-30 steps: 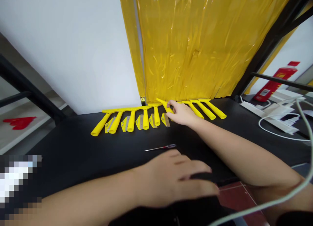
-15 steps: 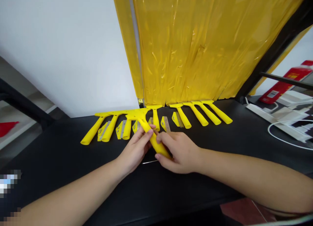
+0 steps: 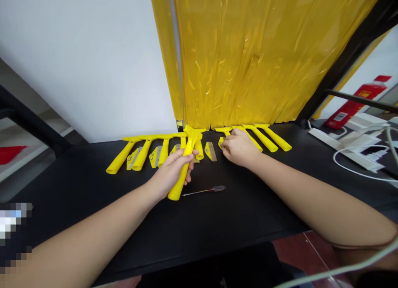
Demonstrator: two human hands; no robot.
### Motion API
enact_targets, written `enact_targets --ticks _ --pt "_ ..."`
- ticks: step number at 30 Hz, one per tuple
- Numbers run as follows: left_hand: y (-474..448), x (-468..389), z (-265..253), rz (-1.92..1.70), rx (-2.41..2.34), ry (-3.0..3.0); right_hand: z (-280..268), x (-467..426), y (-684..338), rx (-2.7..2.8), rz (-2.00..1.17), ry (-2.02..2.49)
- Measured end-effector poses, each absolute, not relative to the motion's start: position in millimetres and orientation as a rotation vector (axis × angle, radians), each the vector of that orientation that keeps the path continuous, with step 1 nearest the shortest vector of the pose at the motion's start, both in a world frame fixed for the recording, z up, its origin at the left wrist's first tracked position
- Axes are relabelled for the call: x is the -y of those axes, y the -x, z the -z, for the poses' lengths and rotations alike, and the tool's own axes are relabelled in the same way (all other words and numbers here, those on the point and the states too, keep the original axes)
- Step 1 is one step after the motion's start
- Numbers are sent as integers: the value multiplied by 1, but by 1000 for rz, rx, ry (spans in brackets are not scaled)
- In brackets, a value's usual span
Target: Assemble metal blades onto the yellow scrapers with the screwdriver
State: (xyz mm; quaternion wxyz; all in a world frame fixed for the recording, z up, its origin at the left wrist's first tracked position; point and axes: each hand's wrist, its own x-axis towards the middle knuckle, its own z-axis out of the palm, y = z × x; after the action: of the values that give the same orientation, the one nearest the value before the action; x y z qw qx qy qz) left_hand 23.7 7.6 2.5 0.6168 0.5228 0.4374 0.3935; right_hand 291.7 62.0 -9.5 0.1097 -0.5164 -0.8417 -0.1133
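A yellow T-shaped scraper handle [image 3: 178,184] is in my left hand [image 3: 174,167], its fingers wrapped round the grip, head pointing away from me. My right hand [image 3: 241,147] reaches to the back row, fingers closed on a small yellow blade holder [image 3: 221,142] that they mostly cover. Between my hands lies another yellow holder with a metal blade [image 3: 211,151]. Several like it lie among the handles on the left, such as this blade piece [image 3: 155,156]. A screwdriver [image 3: 214,189] with a clear handle rests on the black table just in front.
Yellow handles stand in a row along the back, left [image 3: 120,157] and right [image 3: 278,137]. Behind them are a white panel [image 3: 93,64] and a yellow plastic curtain [image 3: 224,64]. At right are a red bottle [image 3: 356,101], white power strips [image 3: 345,149] and cables.
My right hand has left the scraper handle and moved right and away to a blade holder. My left hand has turned the handle more upright, and the screwdriver is uncovered.
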Motion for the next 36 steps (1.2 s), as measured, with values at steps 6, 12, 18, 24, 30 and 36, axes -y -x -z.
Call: enact_targets --ticks 6,12,18,24,30,36 --pt "-24 -8 -8 -904 -979 -1272 -1 -48 -284 2663 233 1517" --pt "-25 -8 -3 -861 -992 -1289 -16 -15 -276 2775 -81 1460" --pt "-25 -10 1 -814 -999 -1288 -32 7 -272 2890 -317 1358" --pt "-25 -11 2 -783 -1035 -1292 -28 13 -266 2930 -423 1043" --pt "-25 -10 0 -768 -997 -1296 -20 4 -267 2914 -426 696" --pt "-25 -10 2 -755 -945 -1287 -19 -27 -289 2625 227 1307"
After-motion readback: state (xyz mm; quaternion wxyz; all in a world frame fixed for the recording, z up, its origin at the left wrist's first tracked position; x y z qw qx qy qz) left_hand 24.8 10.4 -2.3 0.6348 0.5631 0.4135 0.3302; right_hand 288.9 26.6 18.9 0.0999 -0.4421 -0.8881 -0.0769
